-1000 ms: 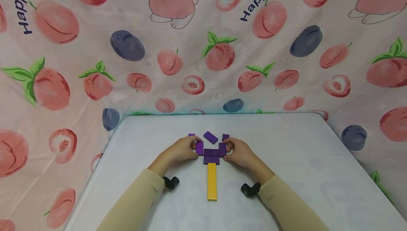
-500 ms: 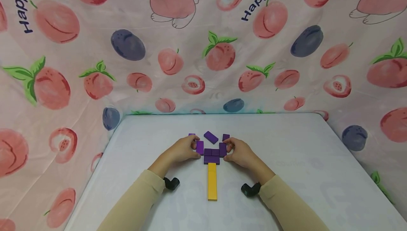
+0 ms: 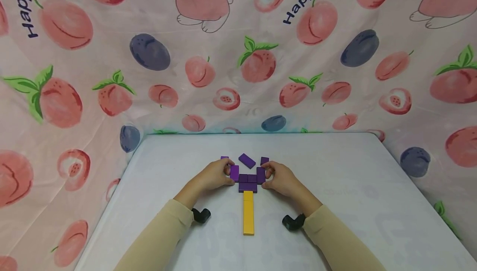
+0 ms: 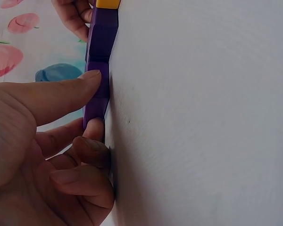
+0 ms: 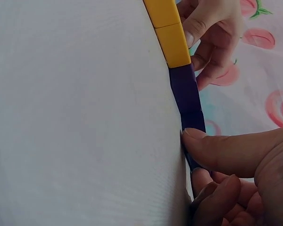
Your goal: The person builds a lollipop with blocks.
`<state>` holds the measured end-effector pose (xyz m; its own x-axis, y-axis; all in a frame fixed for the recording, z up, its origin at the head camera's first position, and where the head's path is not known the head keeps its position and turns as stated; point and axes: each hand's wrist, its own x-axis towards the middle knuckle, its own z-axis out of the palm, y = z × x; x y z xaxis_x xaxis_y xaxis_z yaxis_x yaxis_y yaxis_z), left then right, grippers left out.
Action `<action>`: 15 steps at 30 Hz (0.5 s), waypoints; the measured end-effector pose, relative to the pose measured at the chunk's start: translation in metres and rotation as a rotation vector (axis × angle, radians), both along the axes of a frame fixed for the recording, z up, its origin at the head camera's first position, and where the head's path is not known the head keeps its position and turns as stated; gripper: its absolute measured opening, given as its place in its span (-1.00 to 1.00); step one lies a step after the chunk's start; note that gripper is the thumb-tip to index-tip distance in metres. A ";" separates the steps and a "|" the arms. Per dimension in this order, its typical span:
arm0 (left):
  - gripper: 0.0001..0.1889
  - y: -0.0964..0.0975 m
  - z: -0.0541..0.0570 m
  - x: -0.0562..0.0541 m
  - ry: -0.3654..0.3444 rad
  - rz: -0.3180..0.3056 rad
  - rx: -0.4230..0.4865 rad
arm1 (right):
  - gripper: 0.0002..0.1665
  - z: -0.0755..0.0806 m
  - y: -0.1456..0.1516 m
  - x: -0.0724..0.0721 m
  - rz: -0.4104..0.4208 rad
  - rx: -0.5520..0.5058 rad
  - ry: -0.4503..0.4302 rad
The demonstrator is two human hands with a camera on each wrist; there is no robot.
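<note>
My left hand (image 3: 214, 175) pinches an upright-lying purple block (image 3: 234, 173) between thumb and fingers, at the left end of a purple group. On the other side, my right hand (image 3: 281, 178) holds a matching purple block (image 3: 261, 175) by its ends. Between them lie two small purple blocks (image 3: 243, 178) side by side, above a wider purple block (image 3: 247, 187). A column of yellow blocks (image 3: 248, 215) runs from there toward the person. In the left wrist view, the thumb (image 4: 92, 81) presses on the purple piece; the right thumb (image 5: 198, 136) does likewise in the right wrist view.
A loose purple block (image 3: 247, 160) lies at an angle behind the group. Another purple block (image 3: 264, 160) sits beyond the right fingertips, and one more (image 3: 224, 157) is partly hidden behind the left hand. The white table (image 3: 335, 159) ends at a fruit-print cloth (image 3: 223, 76).
The purple block in my left hand has shifted very slightly right, toward the middle blocks. The right hand and the other blocks look the same.
</note>
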<state>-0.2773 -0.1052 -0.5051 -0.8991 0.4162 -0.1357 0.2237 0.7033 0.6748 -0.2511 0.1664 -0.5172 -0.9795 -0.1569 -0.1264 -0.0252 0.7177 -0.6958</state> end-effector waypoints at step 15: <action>-0.40 0.000 -0.002 0.000 -0.005 0.011 0.010 | -0.26 0.000 0.000 0.000 0.008 -0.002 0.011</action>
<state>-0.2769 -0.1054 -0.5068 -0.9027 0.4080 -0.1362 0.2127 0.6986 0.6832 -0.2506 0.1666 -0.5169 -0.9795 -0.1647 -0.1158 -0.0381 0.7162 -0.6969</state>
